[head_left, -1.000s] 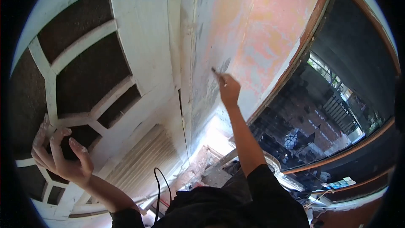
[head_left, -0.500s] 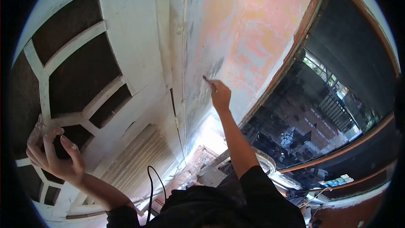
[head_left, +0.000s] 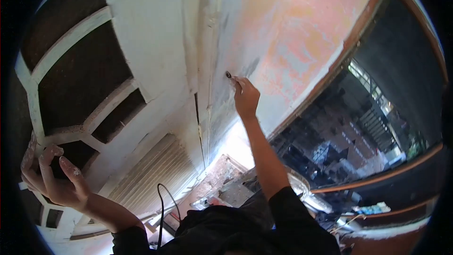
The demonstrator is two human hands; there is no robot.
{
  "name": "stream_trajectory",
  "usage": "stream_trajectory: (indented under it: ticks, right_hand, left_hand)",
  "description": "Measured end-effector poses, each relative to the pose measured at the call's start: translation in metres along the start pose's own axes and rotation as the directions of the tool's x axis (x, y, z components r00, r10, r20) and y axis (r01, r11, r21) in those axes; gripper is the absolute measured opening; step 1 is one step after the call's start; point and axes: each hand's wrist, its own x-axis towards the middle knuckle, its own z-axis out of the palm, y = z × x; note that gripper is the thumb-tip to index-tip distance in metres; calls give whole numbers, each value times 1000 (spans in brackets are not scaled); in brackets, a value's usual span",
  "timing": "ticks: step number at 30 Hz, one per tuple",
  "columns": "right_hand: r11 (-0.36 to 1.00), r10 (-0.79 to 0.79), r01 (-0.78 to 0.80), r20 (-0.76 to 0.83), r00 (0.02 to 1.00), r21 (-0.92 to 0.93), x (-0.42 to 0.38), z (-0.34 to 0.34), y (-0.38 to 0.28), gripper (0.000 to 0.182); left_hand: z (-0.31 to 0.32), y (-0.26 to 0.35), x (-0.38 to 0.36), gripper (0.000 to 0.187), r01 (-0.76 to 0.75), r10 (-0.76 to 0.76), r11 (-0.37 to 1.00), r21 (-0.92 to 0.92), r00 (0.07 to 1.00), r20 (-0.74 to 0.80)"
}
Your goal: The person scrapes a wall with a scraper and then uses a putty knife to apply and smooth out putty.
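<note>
My right hand (head_left: 246,98) is stretched out and shut on a thin small tool (head_left: 230,76), whose dark tip touches the patchy orange and grey wall (head_left: 288,33) near a vertical white edge strip (head_left: 207,42). My left hand (head_left: 49,177) is at the lower left, plaster-dusted, its fingers curled around a white bar of the window grille (head_left: 71,38). Black sleeves cover both my upper arms.
A white grille with dark openings fills the left side. A ribbed white panel (head_left: 153,172) lies below it, with a black cable (head_left: 163,208) hanging near my chest. A brown-framed dark opening (head_left: 377,113) is at the right, with rubble and boards far below.
My right hand has shifted slightly up and left along the wall with the tool. My left hand has slid lower and further left in view as my head turned.
</note>
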Motion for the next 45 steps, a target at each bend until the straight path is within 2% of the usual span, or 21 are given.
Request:
stream_trajectory:
  ticks: [1, 3, 6, 7, 10, 13, 14, 16, 18, 20, 21, 23, 26, 28, 30, 32, 33, 35, 37, 41, 45]
  right_hand:
    - [989, -50, 60, 77, 996, -132, 7, -11, 7, 9]
    - [996, 6, -7, -15, 1000, -90, 44, -28, 2, 10]
    - [992, -70, 93, -237, 969, 90, 125, -45, -45, 12]
    - [987, -138, 151, -210, 968, 47, 143, -47, -58, 12]
    - [991, -129, 132, -248, 960, -4, 130, -24, -67, 9]
    - [997, -69, 61, -262, 963, -39, 47, 15, -32, 4]
    - [993, -119, 120, -239, 964, -13, 22, 22, -13, 4]
    - [999, -35, 31, -134, 990, -34, -2, 8, 12, 3]
    - [989, -79, 93, 119, 990, -116, -9, -18, 41, 7]
    - [993, 27, -24, 25, 999, -118, 43, -49, 15, 11]
    - [996, -68, 63, -84, 994, -63, 69, -59, -1, 13]
    - [989, -39, 60, -152, 988, 136, 114, -65, -45, 11]
    - [975, -121, 148, -165, 979, 164, 114, -30, -73, 11]
    - [965, -202, 242, -298, 933, 101, 72, -5, -69, 10]
    - [985, -76, 114, -276, 958, 126, 20, 12, -48, 10]
    - [988, 52, -47, -35, 998, 149, -19, 5, -27, 8]
    - [987, 78, -67, -68, 995, 149, -22, -3, -17, 8]
    - [996, -64, 70, 102, 993, -61, -7, -12, 3, 12]
    - [985, -84, 81, -9, 996, -152, 50, -39, -30, 14]
    - [984, -165, 176, -244, 956, 24, 108, -31, -71, 14]
    - [989, -40, 87, -344, 938, 121, 29, 6, -61, 12]
  left_hand:
    - [0, -1, -1, 31, -20, 20, 1000, -19, 1000, -3]
    - [1, -3, -3, 32, 10, -9, 998, 62, 1000, -10]
    - [2, -6, -2, 33, -18, 20, 998, 60, 999, -30]
    - [2, -7, -2, 33, -19, 21, 997, 68, 1000, -21]
    - [0, -7, -5, 33, 22, -23, 999, 24, 1000, 8]
    - [-2, 1, -3, 34, 29, -29, 1000, -6, 999, 21]
    - [-2, 1, -3, 34, 30, -30, 1000, 1, 999, 13]
    - [-1, 1, 4, 36, -25, 25, 1000, -12, 1000, -3]
    - [-1, -2, 6, 36, -61, 61, 998, -9, 998, -6]
    - [1, -10, -9, 38, -3, 3, 998, 63, 1000, 0]
    - [1, -6, -1, 37, -42, 44, 996, 82, 999, -24]
    - [2, 1, 9, 37, -102, 106, 990, 93, 994, -35]
    - [3, 1, 3, 39, -30, 32, 999, 41, 998, -58]
    - [2, -5, 3, 40, -72, 73, 997, 10, 996, -42]
    - [3, 0, 3, 42, -57, 56, 998, -22, 996, -64]
    - [3, 3, 7, 45, -10, 12, 999, 42, 998, -54]
    - [4, 9, 13, 45, -32, 40, 996, 85, 995, -87]
    - [4, 8, 13, 47, -44, 52, 995, 84, 994, -93]
    - [4, 10, 12, 48, -14, 25, 993, 118, 995, -99]
    - [3, 0, 5, 53, -7, 15, 993, 114, 998, -66]
    - [4, 7, 10, 55, 14, -9, 995, 95, 998, -57]
